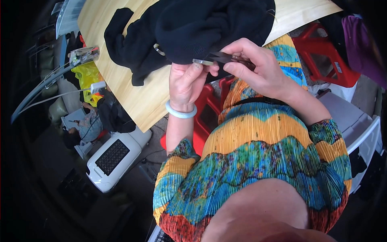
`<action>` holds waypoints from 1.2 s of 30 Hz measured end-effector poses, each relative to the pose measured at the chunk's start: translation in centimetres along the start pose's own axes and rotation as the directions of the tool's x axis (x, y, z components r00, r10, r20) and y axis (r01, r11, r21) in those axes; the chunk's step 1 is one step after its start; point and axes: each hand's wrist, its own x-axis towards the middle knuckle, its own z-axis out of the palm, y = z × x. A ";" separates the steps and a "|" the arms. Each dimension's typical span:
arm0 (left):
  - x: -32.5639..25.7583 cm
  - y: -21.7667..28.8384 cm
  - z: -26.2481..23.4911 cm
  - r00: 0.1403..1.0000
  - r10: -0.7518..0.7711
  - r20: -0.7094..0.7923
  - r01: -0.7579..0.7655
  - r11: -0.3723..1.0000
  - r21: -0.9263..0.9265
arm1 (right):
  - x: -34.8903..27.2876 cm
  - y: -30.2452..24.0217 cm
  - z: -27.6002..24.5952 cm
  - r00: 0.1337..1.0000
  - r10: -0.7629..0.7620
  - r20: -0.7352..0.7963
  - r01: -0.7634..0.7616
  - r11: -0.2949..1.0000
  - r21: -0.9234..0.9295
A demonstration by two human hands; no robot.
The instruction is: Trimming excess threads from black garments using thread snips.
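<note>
A black knitted garment (193, 28) lies bunched over the table's near edge. My left hand (183, 82), a pale bangle at its wrist, pinches a light button (202, 62) edge-on between thumb and fingers, close against the cloth. Another pale and brown button (159, 49) shows on the garment, left of the fingers. In my right hand (262, 68) is a dark pair of thread snips (221, 57), its blades pointing left and beside the pinched button. Any thread there is too fine to make out.
The garment rests on a light wooden table (123, 86). One red stool (326, 60) stands to the right, another red stool (206, 107) below my hands. At left are a yellow bag (82, 78), a white appliance (113, 161) and a person (89, 127) farther off.
</note>
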 end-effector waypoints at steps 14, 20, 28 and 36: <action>0.0 -0.3 -0.1 1.000 -0.022 -0.016 0.022 1.000 0.001 | 0.4 0.3 -0.1 0.990 -0.138 -0.002 0.138 0.986 -0.099; 0.0 -0.7 -0.3 1.000 -0.025 0.005 0.026 0.996 -0.087 | 0.1 0.9 0.6 0.986 -0.121 -0.117 0.112 0.990 -0.080; 0.0 -0.9 -0.3 0.999 -0.036 -0.006 0.035 0.993 -0.113 | 0.5 0.6 0.4 0.977 -0.193 -0.096 0.180 0.975 -0.128; -0.1 -0.8 -0.2 1.000 -0.021 -0.015 0.020 0.998 -0.059 | 1.1 0.4 0.4 0.959 -0.275 -0.071 0.252 0.940 -0.232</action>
